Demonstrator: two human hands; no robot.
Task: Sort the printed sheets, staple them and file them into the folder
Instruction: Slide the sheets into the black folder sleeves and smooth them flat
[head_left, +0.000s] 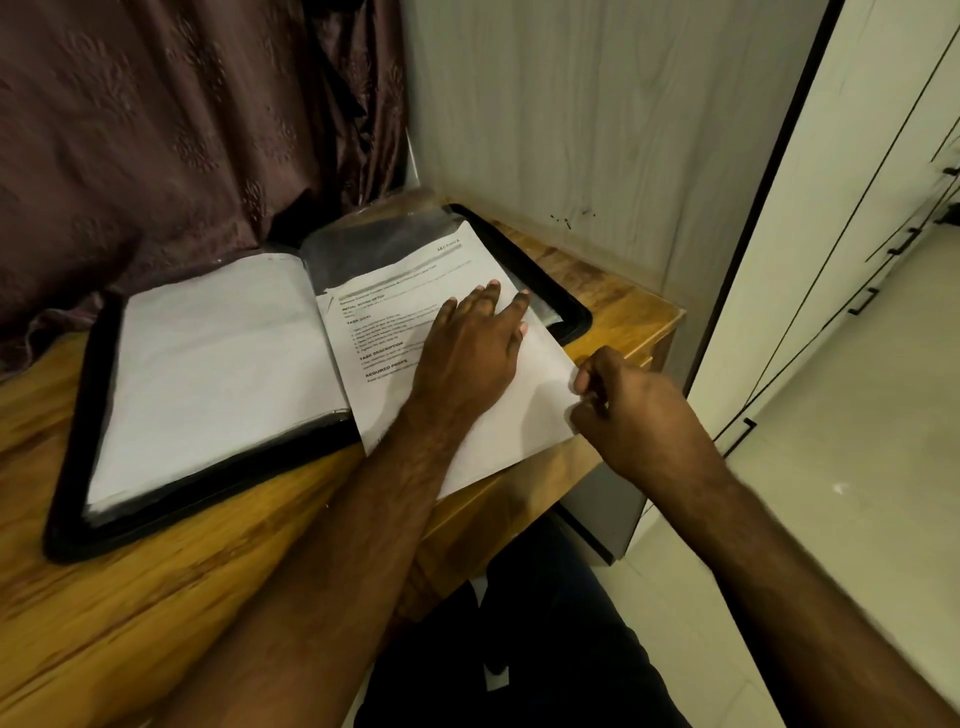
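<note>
Filing the printed sheets into the folder

My left hand presses flat; right hand pinches their near-right edge, sleeve up-left.

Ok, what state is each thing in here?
folder: open, flat on the table.
printed sheets: on the folder's right half, overhanging its near edge.
left hand: flat on the sheets.
right hand: pinching the sheets' right edge.
</note>
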